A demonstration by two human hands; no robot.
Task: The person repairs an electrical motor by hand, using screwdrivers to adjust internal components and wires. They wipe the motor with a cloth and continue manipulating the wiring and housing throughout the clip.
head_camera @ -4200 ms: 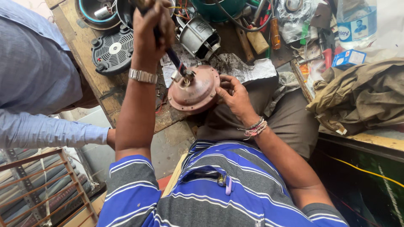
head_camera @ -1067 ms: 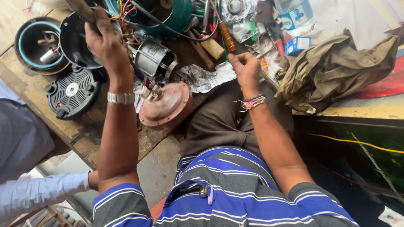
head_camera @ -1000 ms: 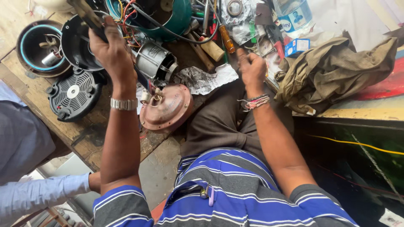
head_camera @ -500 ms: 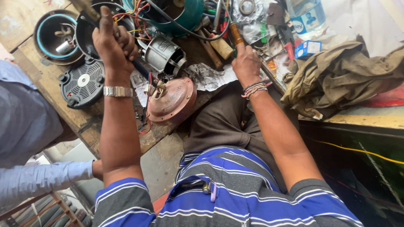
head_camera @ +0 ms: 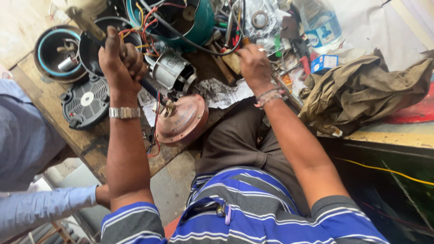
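The round copper-brown metal motor housing (head_camera: 183,119) lies on the scuffed brown wooden surface (head_camera: 86,144). A dark blue tool handle (head_camera: 149,88) runs above it, beside red and yellow wires (head_camera: 144,27). The round teal casing (head_camera: 199,22) sits behind a silver-grey cylindrical motor (head_camera: 172,70). The black slotted round grille (head_camera: 86,101) has a white centre. A crumpled olive-brown cloth (head_camera: 366,92) adjoins a small blue box (head_camera: 324,63). The knitted shirt (head_camera: 253,212) carries blue, grey and white stripes.

A small-appliance repair workshop: scarred wooden workbench (head_camera: 90,144) at the left of the frame, a copper-coloured round metal motor housing (head_camera: 183,119) at centre, a black vented fan cover (head_camera: 86,101) centre left, loose coloured wires (head_camera: 144,20) and scattered hand tools (head_camera: 289,49) along the top.
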